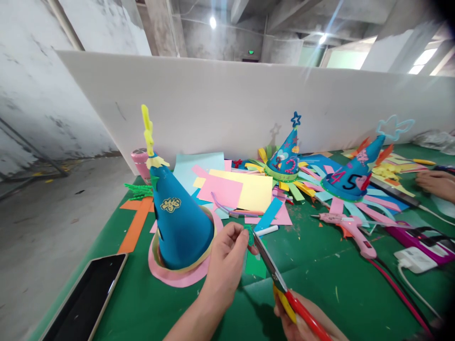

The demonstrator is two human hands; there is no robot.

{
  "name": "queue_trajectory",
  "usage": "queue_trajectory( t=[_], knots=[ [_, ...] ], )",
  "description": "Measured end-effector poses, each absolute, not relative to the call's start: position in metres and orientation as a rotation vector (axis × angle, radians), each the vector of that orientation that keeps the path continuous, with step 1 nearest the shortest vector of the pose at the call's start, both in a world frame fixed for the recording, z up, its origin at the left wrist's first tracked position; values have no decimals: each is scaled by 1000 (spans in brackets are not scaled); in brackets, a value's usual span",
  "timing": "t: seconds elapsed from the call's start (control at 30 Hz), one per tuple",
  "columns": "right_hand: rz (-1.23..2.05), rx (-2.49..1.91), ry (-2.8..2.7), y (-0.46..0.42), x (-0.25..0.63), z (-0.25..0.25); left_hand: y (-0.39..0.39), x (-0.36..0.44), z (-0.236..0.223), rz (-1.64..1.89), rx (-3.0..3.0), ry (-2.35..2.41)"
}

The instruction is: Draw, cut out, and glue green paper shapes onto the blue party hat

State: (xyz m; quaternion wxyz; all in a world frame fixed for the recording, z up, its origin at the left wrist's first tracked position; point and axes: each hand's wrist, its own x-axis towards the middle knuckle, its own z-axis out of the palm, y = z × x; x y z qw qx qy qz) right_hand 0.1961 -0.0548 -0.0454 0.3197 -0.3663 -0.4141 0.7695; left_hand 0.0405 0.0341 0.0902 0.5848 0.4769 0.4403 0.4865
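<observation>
My left hand (229,251) pinches a small piece of green paper (250,235) between thumb and fingertips. Scissors (272,265) with red and yellow handles are gripped in my right hand (302,317), their blade tips touching the green piece. Under them, a larger sheet of green paper (256,266) lies on the green table. Left of my hands stands a blue cone hat (186,220) with a pink brim, a gold sticker and a yellow pipe-cleaner topper (147,128). My right fingers are partly hidden by the handles.
Pink paper (222,191) and yellow paper (261,192) sheets lie behind my hands. Two decorated cone hats, one nearer (346,177) and one farther (284,158), stand right. A pink glue gun (350,227), phone (87,296), power strip (423,241) and another person's hand (435,182) are around.
</observation>
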Motion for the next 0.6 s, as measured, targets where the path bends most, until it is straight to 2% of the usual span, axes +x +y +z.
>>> queue_trajectory(
  t=[0.13,0.33,0.6],
  knots=[
    [2056,-938,-1082,-52,197,-49,34,41,91,1124,1103,1043],
    [1835,-1000,-1042,-64,189,-16,35,41,91,1120,1105,1063],
    [1870,-981,-867,-64,181,12,35,41,86,1138,1068,1033]
  ],
)
